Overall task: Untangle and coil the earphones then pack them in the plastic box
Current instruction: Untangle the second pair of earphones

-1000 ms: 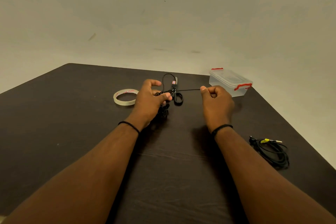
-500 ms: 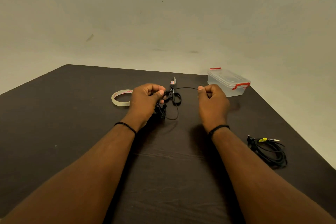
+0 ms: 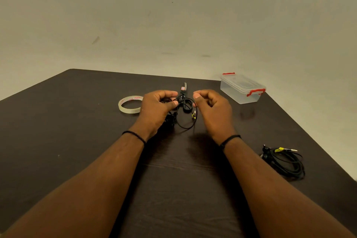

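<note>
Both hands are pinching the thin, floppy black earphones mid-table, left hand on the bundle, right hand on a strand, so I'd grip near the plug since the light cord kinks easily.

Dim, yellowish light; soft shadows under the forearms; wide-angle bending at edges.

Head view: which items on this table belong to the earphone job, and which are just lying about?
Part of the job:
- black earphones, cable gripped by left hand and right hand
- plastic box, lid on
- second earphone bundle, lying untouched

Lying about:
- tape roll
- scissors, beyond the hands
</note>
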